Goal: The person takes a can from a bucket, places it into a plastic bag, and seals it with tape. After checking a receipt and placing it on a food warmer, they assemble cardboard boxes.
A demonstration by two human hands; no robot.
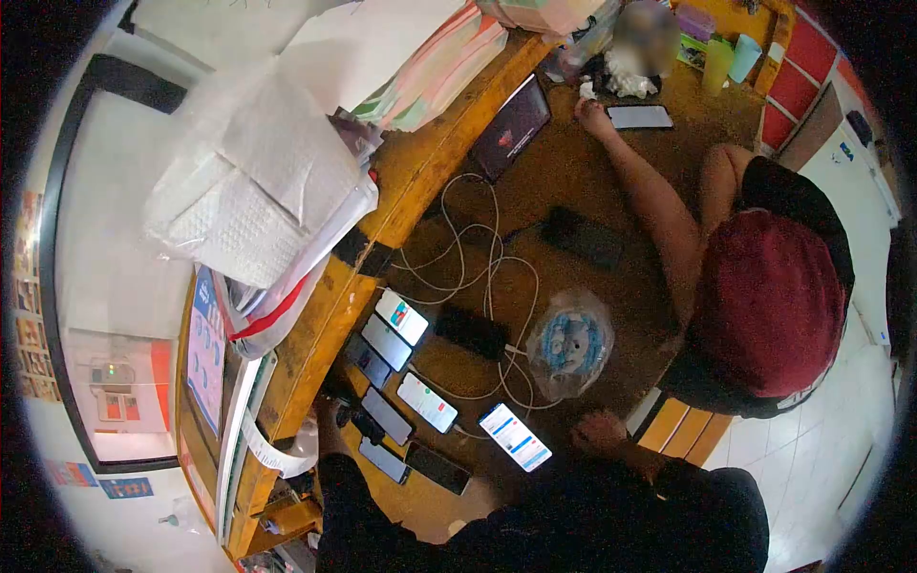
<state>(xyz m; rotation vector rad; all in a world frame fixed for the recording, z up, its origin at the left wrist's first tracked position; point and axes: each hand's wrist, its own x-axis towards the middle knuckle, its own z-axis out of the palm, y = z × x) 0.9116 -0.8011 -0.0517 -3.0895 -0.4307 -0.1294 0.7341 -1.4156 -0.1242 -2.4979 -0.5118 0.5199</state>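
Note:
My right hand [600,432] rests on the brown table [478,497], its fingers loosely laid down with nothing visible in them. Left of it lies a phone with a lit screen [516,436]. My left hand [328,425] is in shadow at the left edge of the table, beside a small black object [361,420]; its fingers are hard to make out. Between my hands lie several phones, among them a lit white-screen phone [427,402], a grey-screen phone [387,415] and a dark phone [437,467].
White cables [497,258] loop across the table near a clear plastic bag with a blue-and-white item [573,342]. A person in a maroon cap [774,301] sits at the right, one hand near another phone [641,116]. A wooden ledge [325,325] bearing wrapped packages [258,181] borders the left.

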